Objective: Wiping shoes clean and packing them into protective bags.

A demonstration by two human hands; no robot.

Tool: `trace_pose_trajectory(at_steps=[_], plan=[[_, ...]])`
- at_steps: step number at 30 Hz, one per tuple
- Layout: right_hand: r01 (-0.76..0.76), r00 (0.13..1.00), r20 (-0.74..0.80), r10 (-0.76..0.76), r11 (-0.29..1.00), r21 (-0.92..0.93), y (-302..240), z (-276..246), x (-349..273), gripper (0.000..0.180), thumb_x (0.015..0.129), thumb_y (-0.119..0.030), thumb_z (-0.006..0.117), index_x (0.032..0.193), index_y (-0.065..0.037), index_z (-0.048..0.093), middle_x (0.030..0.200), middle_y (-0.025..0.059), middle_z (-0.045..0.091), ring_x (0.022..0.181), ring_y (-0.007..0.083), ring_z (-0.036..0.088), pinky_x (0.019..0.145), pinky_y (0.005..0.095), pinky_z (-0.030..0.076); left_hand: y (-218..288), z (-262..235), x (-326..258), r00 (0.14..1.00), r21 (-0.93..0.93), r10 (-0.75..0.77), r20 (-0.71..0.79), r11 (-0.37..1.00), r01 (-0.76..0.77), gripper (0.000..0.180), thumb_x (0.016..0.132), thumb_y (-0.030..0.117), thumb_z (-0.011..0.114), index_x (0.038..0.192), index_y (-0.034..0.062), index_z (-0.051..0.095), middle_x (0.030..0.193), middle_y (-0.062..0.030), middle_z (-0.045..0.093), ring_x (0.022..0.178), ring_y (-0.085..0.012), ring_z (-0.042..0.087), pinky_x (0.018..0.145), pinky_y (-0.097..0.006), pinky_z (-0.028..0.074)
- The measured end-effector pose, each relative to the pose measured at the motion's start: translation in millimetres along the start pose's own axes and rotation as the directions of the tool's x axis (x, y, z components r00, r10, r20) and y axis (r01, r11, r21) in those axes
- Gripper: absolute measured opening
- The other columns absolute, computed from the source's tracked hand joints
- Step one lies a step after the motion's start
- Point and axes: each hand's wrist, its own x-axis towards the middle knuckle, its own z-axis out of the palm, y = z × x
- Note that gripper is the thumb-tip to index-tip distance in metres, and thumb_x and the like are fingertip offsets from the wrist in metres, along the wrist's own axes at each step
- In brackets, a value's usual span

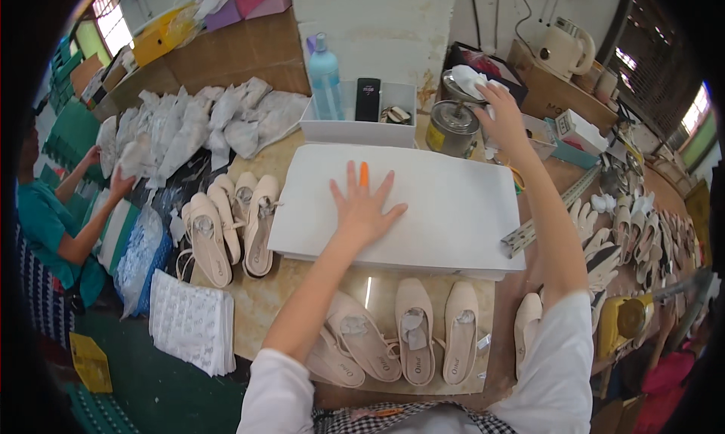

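My left hand (364, 207) lies flat with spread fingers on a thick stack of white sheets (445, 200). An orange cover wraps one of its fingers. My right hand (502, 113) reaches far right, its fingertips at a crumpled white cloth (470, 79); thumb and fingers look apart. The cloth lies over a metal dish (453, 85), beside a round metal can (451, 128). Beige slip-on shoes (416, 343) stuffed with paper stand in front of the stack. More beige shoes (208, 241) stand to its left.
Behind the stack, a white box (359, 132) holds a blue bottle (325, 75) and a black phone (368, 98). A metal ruler (555, 211) lies right. Wrapped bundles (181, 128) fill the far left, handled by another person (64, 230). Printed papers (192, 321) hang at the table's left edge.
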Motion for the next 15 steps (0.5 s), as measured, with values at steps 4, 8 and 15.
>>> trace_pose_trajectory(at_steps=[4,8,15], plan=[[-0.236,0.964,0.214,0.159,0.882,0.408,-85.5,-75.0,-115.5,0.043,0.086,-0.009,0.064,0.129,-0.008,0.057,0.131,0.0122,0.057,0.126,0.0276,0.05,0.102,0.037,0.04,1.0,29.7,-5.0,0.995,-0.06,-0.022,-0.098,0.998,0.017,0.056,0.085,0.03,0.065,0.137,0.0181,0.048,0.129,-0.0217,0.046,0.127,-0.0387,0.036,0.102,-0.061,0.03],[-0.614,0.746,0.444,0.496,0.255,0.747,-161.9,-119.2,-231.6,0.051,0.088,-0.018,0.064,0.136,-0.009,0.05,0.136,0.0122,0.053,0.126,0.0255,0.049,0.104,0.038,0.039,44.8,13.4,-47.7,0.954,-0.425,0.159,-0.255,0.868,-0.258,0.018,0.079,0.015,0.064,0.096,0.009,0.066,0.089,-0.0129,0.055,0.091,-0.0305,0.056,0.078,-0.041,0.048],[-0.732,0.268,0.96,0.079,-0.631,0.256,-275.9,-135.2,-331.3,0.051,0.091,-0.029,0.059,0.132,0.001,0.05,0.128,0.014,0.056,0.116,0.0234,0.056,0.101,0.0351,0.045,93.1,-62.6,-213.7,0.824,-0.758,0.275,-0.495,0.327,-0.564,0.007,0.071,0.012,0.069,0.075,0.0083,0.065,0.099,-0.0124,0.065,0.093,-0.0288,0.061,0.073,-0.034,0.051]])
